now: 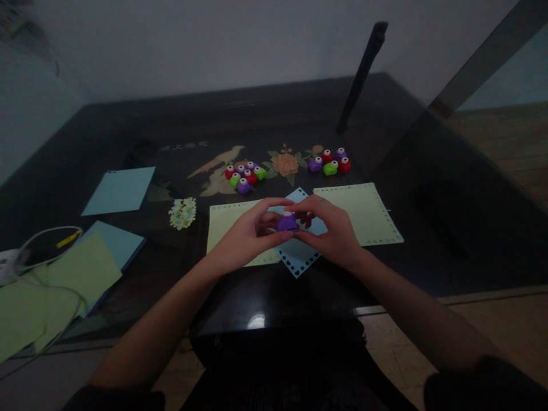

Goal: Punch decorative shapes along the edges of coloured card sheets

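Note:
Between my two hands a purple craft punch [287, 222] with a white top is held above a blue sheet [297, 257]. The fingers of my left hand [252, 231] close on its left side. My right hand [327, 228] grips it from the right, index finger at the white top and thumb low. The blue sheet lies with a corner toward me, and small heart and star holes run along its lower edges. Partly under it, at the left, is a green sheet [222, 220]; another green sheet [363, 214] with holes along its edges lies at the right.
Several coloured punches [247, 177] stand in a group behind my left hand, several more [330, 166] behind the right. Small paper cutouts [182, 213] are piled at left. Blue paper [120, 191], green sheets [81, 274] and a white cable [32, 242] lie further left.

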